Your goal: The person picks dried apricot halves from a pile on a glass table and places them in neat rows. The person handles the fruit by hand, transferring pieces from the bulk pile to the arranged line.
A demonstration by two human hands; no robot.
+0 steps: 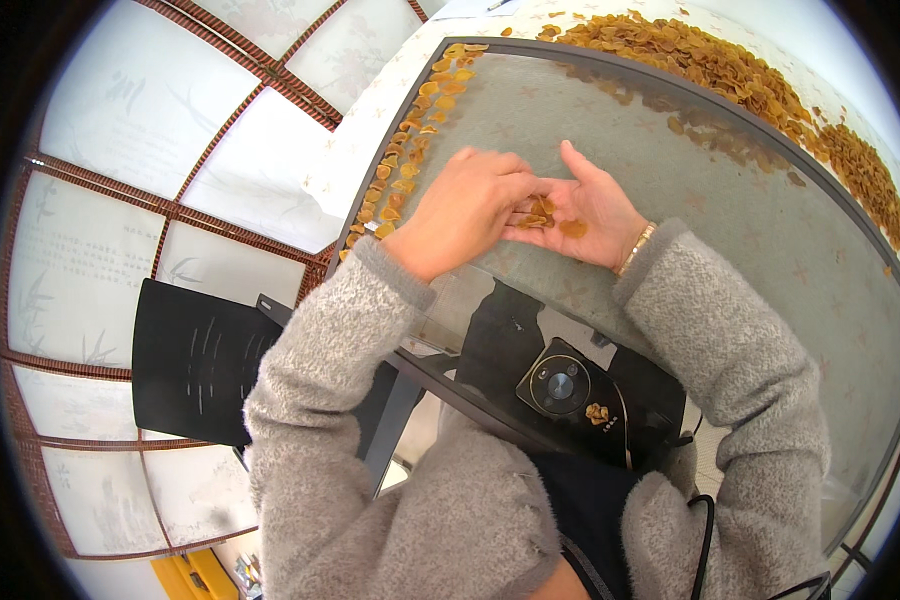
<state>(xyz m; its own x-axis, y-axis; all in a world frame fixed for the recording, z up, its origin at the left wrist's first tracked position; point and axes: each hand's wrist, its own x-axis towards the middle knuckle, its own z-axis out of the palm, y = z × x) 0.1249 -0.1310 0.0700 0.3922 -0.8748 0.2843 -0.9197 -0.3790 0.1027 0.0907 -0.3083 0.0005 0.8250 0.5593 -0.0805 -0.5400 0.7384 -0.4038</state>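
Observation:
My right hand [582, 212] lies palm up over a grey mesh screen [670, 200] and cups a few small golden-brown flat pieces [545, 213]. My left hand [465, 208] reaches across with its fingertips in that palm, touching the pieces. Both arms wear fuzzy grey sleeves, and a thin gold bracelet [635, 247] sits on my right wrist. A line of the same golden pieces [410, 140] runs along the screen's left edge.
A large heap of golden pieces [730, 70] curves along the far and right side of the screen's dark frame. A black device with a round dial [562, 385] sits under my arms with a few pieces on it. A black panel [195, 360] lies left, over tiled floor.

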